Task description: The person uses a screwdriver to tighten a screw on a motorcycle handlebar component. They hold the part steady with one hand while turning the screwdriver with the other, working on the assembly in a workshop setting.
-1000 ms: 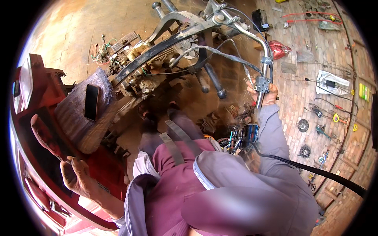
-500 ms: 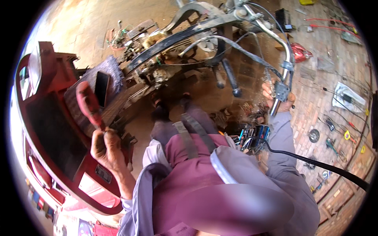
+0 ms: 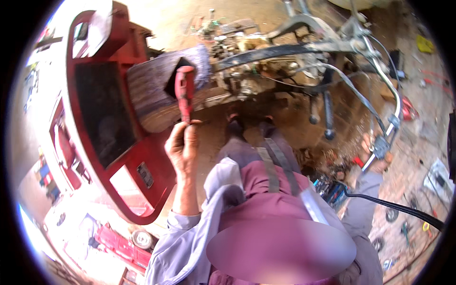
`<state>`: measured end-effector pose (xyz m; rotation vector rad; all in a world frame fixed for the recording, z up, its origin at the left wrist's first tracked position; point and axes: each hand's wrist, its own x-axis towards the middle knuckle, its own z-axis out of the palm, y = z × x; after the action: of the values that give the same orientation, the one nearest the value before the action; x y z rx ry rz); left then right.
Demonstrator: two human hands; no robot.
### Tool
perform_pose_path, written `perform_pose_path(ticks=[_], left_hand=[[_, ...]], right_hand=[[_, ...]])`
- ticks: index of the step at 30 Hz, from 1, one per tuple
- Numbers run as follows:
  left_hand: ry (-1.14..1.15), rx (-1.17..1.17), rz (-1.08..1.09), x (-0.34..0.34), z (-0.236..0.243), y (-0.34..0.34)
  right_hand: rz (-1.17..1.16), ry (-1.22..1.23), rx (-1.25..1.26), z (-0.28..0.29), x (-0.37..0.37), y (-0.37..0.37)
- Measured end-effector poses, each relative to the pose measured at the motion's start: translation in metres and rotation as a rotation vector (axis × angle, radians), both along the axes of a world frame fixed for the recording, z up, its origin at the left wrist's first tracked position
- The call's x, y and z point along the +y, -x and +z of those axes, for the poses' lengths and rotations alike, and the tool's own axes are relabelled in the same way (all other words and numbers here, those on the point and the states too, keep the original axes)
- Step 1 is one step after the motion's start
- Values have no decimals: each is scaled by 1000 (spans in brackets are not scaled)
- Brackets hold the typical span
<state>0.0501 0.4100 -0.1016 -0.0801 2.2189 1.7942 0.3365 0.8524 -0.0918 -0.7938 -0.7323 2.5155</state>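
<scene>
My left hand (image 3: 182, 148) is closed at the shaft end of a screwdriver, its red handle (image 3: 185, 90) pointing up and away from me. The tip is hidden in my fingers. Behind that handle, a dark phone-like slab (image 3: 176, 71) lies on a worn fabric pad (image 3: 154, 85). Out to the right, my right hand (image 3: 380, 164) grips the bare end of a chrome handlebar (image 3: 385, 76), fingers around it beside a grey switch housing (image 3: 381, 145). Loose cables run from the housing along the bar.
A red vehicle body panel (image 3: 156, 199) stands close on my left. The stripped frame (image 3: 280, 51) and its exposed mechanical parts lie ahead. Tools fill a box (image 3: 328, 187) near my right side, crossed by a black cable (image 3: 394, 204). Assorted parts lie on the brick floor at right.
The whole view has swung left, so everything sits further right. My left hand has moved slightly forward, and the screwdriver stands straighter. My right hand remains on the handlebar.
</scene>
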Motion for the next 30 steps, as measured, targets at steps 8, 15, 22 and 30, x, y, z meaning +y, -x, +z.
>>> perform_pose_path(ticks=[8,15,22,30], left_hand=[[149,-81,-124,-20,-34,-15],[350,6,67,-49,-70,31],[655,229,122,-89,-134,146],[880,212,-213,-81,-173,200]], right_hand=[[95,-91,-31,-2,10,2],[88,-96,-59,0,11,-2],[80,-150,-82,0,12,-2],[99,-117,-55,8,15,-10]])
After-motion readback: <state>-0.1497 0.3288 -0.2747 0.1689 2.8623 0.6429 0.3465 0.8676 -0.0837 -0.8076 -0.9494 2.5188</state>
